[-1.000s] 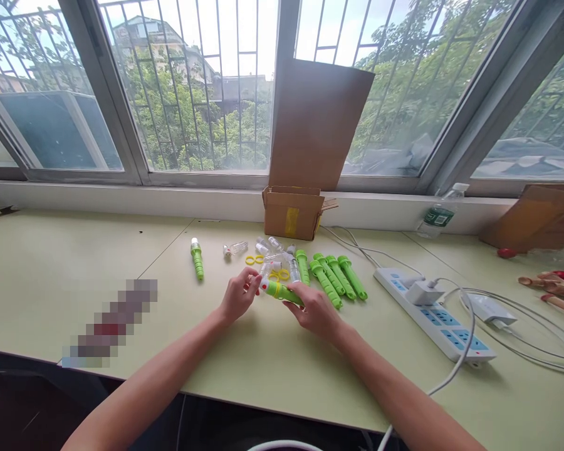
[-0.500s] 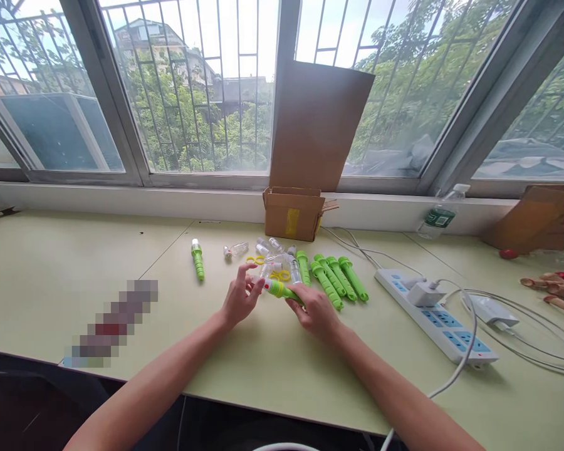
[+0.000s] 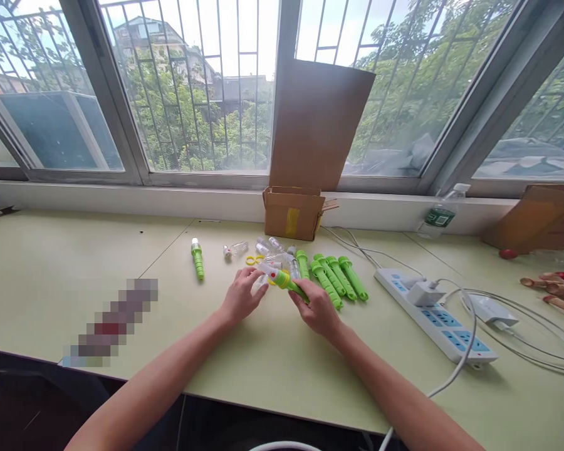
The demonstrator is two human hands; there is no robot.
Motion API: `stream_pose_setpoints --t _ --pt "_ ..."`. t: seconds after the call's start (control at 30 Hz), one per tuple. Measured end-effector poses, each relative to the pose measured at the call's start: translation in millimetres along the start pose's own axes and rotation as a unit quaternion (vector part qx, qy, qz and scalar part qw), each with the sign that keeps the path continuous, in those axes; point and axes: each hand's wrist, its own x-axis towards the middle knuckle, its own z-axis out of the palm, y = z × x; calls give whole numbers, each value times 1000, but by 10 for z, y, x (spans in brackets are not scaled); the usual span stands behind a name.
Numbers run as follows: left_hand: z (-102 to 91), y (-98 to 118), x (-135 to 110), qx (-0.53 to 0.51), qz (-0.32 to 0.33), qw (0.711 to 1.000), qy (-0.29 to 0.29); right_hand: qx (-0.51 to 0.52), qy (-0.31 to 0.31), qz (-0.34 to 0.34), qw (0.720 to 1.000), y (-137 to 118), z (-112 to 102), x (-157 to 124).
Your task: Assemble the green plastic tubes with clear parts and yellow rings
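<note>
My right hand (image 3: pixel 316 305) grips a green ribbed plastic tube (image 3: pixel 295 289) by its lower end. The tube tilts up to the left, with yellow rings, a red dot and a white tip at its upper end. My left hand (image 3: pixel 241 297) is just left of that tip, its thumb and fingers closed around a clear plastic piece (image 3: pixel 260 281), partly hidden. Behind the hands lie more clear plastic parts (image 3: pixel 275 244) and yellow ring pieces (image 3: pixel 254 260). Several green tubes (image 3: pixel 331 279) rest right of the pile.
A green tube with white top (image 3: pixel 197 259) stands apart at left. Near the window is a cardboard box (image 3: pixel 294 214). At right are a power strip (image 3: pixel 432 322) with chargers and cables, a plastic bottle (image 3: pixel 440 216) and wooden pieces (image 3: pixel 557 289).
My left hand has come away from the tube's tip and lowered onto a clear piece. My right hand has tilted the tube, its tip now higher.
</note>
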Motion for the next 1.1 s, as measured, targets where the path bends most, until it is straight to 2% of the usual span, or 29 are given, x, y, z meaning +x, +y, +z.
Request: stream_pose_setpoints --t 0.1,0.2,0.27,0.5,0.83,1.1 --pt "63 -64 -27 54 22 996 -63 -5 -6 -3 1000 -8 1 -1" --pt "78 -95 -31 66 15 995 -73 -9 -9 -5 1000 -8 3 -3" --pt "54 -86 -14 53 3 997 -51 -12 -10 -4 1000 -6 3 -3" --pt "-77 10 42 -26 -43 995 84 -13 -14 3 1000 -7 2 0" --pt "-148 65 43 -112 -97 974 173 -29 -11 16 999 21 19 0" --pt "-161 45 38 -191 -129 943 241 -30 -12 16 999 16 17 1"
